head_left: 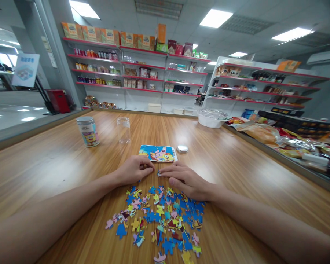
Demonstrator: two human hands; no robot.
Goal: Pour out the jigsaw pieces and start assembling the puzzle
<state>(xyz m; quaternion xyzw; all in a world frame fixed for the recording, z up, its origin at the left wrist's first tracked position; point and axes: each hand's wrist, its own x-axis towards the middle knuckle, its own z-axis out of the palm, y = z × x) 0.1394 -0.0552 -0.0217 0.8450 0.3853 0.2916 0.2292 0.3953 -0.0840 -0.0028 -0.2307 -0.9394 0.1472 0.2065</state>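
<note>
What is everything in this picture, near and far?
Puzzle pieces: many, mostly blue, yellow, pink; on the table
Table: one, brown; foreground
Picture card: one, mostly blue; beyond hands
Round lid: one, silver; right of card
Clear jar: one, colourless; left
Printed jar: one, multicoloured; farther left
Basin: one, white; far right
Packages: many, mixed; right
Shelves: several, white, red-edged, stocked; background
Sign: one, white-blue; left
Lights: several, white; ceiling
Left hand: one, bare; near card
Right hand: one, bare; above pieces

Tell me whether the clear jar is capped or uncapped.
Uncapped: no lid sits on the clear jar, and a silver lid lies apart from it on the tabletop.
</note>
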